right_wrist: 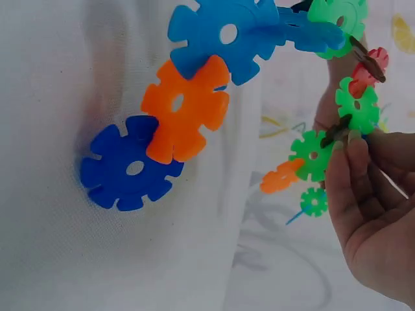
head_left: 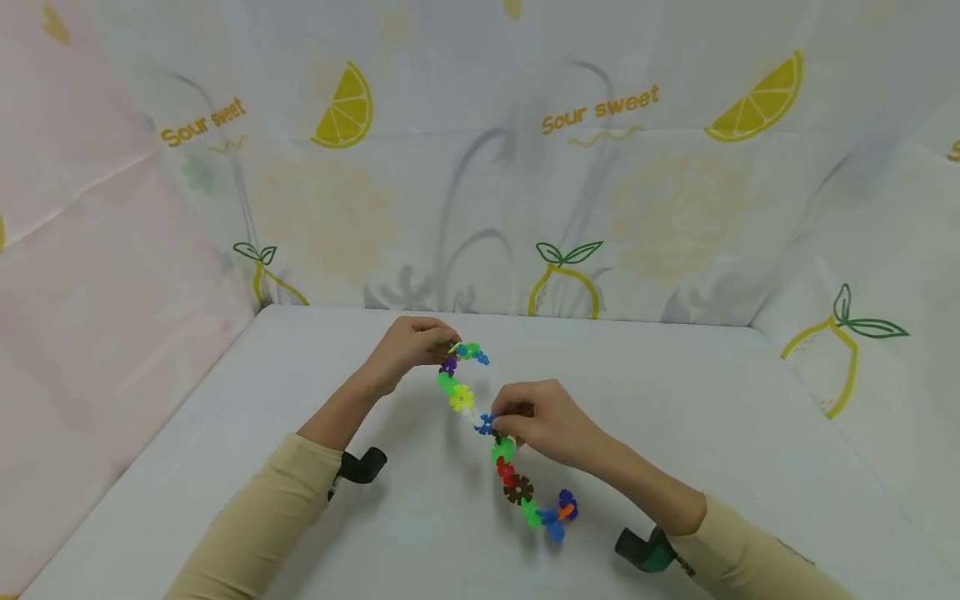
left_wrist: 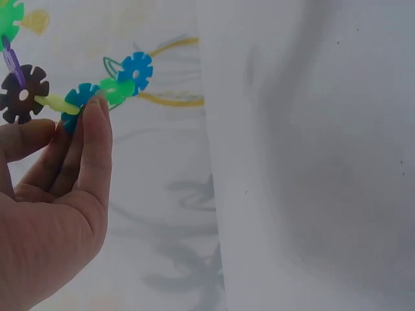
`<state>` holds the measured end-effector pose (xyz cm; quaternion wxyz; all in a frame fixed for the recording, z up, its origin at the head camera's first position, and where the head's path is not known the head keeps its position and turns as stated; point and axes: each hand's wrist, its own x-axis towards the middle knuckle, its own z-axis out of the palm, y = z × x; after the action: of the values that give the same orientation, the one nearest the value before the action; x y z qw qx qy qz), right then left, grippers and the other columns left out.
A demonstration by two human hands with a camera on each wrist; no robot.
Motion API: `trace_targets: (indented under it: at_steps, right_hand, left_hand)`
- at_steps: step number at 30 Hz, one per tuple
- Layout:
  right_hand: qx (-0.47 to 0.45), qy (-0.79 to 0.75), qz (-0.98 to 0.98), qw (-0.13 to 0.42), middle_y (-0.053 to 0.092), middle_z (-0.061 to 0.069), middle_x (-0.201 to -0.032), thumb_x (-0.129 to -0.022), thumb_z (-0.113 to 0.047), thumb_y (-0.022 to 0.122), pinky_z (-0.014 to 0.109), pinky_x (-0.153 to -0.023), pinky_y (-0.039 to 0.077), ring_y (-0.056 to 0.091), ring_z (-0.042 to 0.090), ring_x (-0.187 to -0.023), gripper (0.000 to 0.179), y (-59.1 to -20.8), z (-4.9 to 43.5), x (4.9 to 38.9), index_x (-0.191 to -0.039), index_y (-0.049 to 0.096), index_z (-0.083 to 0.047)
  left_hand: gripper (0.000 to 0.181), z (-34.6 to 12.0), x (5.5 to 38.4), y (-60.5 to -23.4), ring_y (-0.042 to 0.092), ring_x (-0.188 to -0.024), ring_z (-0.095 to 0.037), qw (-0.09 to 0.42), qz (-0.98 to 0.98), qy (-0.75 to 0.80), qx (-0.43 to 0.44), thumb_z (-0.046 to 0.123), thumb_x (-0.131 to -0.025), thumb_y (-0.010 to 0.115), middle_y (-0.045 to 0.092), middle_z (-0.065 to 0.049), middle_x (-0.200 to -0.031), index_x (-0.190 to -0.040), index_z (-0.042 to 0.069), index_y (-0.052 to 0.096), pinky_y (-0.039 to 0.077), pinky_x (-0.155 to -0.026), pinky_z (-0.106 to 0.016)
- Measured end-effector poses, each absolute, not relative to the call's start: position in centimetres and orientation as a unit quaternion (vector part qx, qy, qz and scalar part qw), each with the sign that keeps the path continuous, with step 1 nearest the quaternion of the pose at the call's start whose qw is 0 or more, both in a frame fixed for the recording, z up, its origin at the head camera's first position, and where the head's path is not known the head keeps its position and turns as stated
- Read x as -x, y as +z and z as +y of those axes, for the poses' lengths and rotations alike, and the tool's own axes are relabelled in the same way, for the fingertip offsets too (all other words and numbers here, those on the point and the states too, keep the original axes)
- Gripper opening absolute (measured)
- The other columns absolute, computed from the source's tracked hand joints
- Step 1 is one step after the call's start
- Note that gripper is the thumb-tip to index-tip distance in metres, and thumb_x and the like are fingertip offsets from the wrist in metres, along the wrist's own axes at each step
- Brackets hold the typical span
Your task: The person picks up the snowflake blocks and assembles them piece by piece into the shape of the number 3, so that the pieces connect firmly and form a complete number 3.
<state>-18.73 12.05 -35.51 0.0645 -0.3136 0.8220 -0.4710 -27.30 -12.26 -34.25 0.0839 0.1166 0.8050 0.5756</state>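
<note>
A chain of interlocking plastic snowflake discs (head_left: 461, 398), in many colours, hangs in the air between both hands. Near its upper end my left hand (head_left: 412, 350) pinches it; in the left wrist view the fingertips are at a blue disc (left_wrist: 81, 96), with a green and another blue disc beyond. My right hand (head_left: 551, 421) pinches the chain around its middle, near a dark blue disc (head_left: 486, 424). Below that hand the chain runs down past a brown disc (head_left: 518, 489) and curls up to an orange disc (right_wrist: 185, 110) and a dark blue one at its end.
A white tabletop (head_left: 420, 542) lies under the hands. Behind it hangs a pale cloth (head_left: 465, 192) printed with lemons, and cloth also encloses both sides. Black wrist-worn devices (head_left: 363, 466) sit beneath each forearm.
</note>
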Motion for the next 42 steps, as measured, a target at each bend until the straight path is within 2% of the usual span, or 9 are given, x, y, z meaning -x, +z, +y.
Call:
trace_targets:
  at_steps: [3, 5, 11, 16, 21, 32, 39, 42]
  right_hand:
    - [0.279, -0.515, 0.804, 0.100, 0.072, 0.009, -0.080, -0.093, -0.009, 0.067, 0.039, -0.064, 0.059, 0.065, 0.015, -0.067, 0.005, -35.5, 12.7, 19.2, -0.089, 0.071, -0.008]
    - [0.262, -0.542, 0.790, 0.116, 0.072, 0.011, -0.083, -0.093, -0.011, 0.067, 0.036, -0.066, 0.059, 0.065, 0.015, -0.068, 0.007, -35.5, 13.1, 19.5, -0.091, 0.071, -0.005]
    - [0.234, -0.604, 0.747, 0.148, 0.072, 0.002, -0.085, -0.095, -0.014, 0.064, 0.032, -0.070, 0.058, 0.065, 0.013, -0.072, 0.015, -35.9, 14.6, 20.4, -0.098, 0.069, 0.000]
    - [0.206, -0.659, 0.700, 0.182, 0.071, -0.004, -0.086, -0.097, -0.013, 0.061, 0.030, -0.076, 0.057, 0.067, 0.012, -0.079, 0.008, -36.3, 15.4, 21.0, -0.096, 0.068, -0.009]
    - [0.190, -0.710, 0.647, 0.203, 0.071, -0.006, -0.085, -0.099, -0.009, 0.055, 0.026, -0.076, 0.056, 0.068, 0.010, -0.082, 0.017, -36.8, 16.1, 21.5, -0.091, 0.066, -0.017]
    - [0.156, -0.732, 0.635, 0.193, 0.068, -0.007, -0.084, -0.100, -0.007, 0.051, 0.024, -0.081, 0.054, 0.065, 0.011, -0.082, 0.021, -38.4, 18.1, 22.5, -0.090, 0.066, -0.018]
    - [0.129, -0.718, 0.663, 0.167, 0.068, -0.007, -0.084, -0.100, -0.007, 0.052, 0.027, -0.086, 0.055, 0.065, 0.011, -0.083, 0.020, -39.1, 19.7, 23.3, -0.089, 0.065, -0.017]
    - [0.111, -0.710, 0.676, 0.159, 0.067, -0.006, -0.082, -0.100, -0.006, 0.053, 0.027, -0.083, 0.055, 0.064, 0.011, -0.081, 0.020, -39.4, 20.4, 23.5, -0.087, 0.065, -0.016]
  left_hand:
    - [0.030, -12.5, 27.5, -33.9, 0.069, -0.092, -0.019, 0.104, 0.805, 0.572, -0.120, 0.022, -0.100, 0.053, 0.069, -0.015, -0.111, -0.110, 0.000, 0.071, 0.058, -0.090, -0.034]
    - [0.030, -12.6, 27.6, -33.7, 0.069, -0.094, -0.020, 0.118, 0.805, 0.567, -0.128, 0.018, -0.098, 0.050, 0.068, -0.016, -0.115, -0.114, 0.000, 0.069, 0.058, -0.090, -0.034]
    - [0.026, -12.7, 28.2, -33.5, 0.070, -0.103, -0.024, 0.137, 0.810, 0.542, -0.178, 0.013, -0.098, 0.056, 0.065, -0.016, -0.124, -0.119, 0.001, 0.066, 0.056, -0.094, -0.034]
    - [0.027, -12.4, 28.7, -33.3, 0.067, -0.100, -0.021, 0.130, 0.835, 0.498, -0.195, 0.014, -0.099, 0.059, 0.064, -0.014, -0.126, -0.122, 0.003, 0.065, 0.056, -0.092, -0.034]
    - [0.026, -11.8, 29.1, -32.9, 0.062, -0.098, -0.021, 0.127, 0.860, 0.456, -0.192, 0.018, -0.099, 0.060, 0.065, -0.011, -0.117, -0.121, 0.007, 0.066, 0.054, -0.091, -0.036]
    - [0.023, -9.9, 30.1, -33.0, 0.062, -0.111, -0.032, 0.126, 0.862, 0.451, -0.194, 0.019, -0.098, 0.061, 0.066, -0.011, -0.122, -0.118, 0.008, 0.069, 0.053, -0.095, -0.040]
    - [0.023, -8.2, 31.0, -33.9, 0.062, -0.111, -0.035, 0.123, 0.859, 0.458, -0.194, 0.017, -0.098, 0.061, 0.067, -0.012, -0.120, -0.116, 0.007, 0.070, 0.054, -0.094, -0.040]
    - [0.022, -7.3, 31.4, -34.4, 0.062, -0.110, -0.035, 0.121, 0.860, 0.455, -0.195, 0.017, -0.098, 0.061, 0.068, -0.012, -0.117, -0.114, 0.006, 0.071, 0.054, -0.094, -0.040]
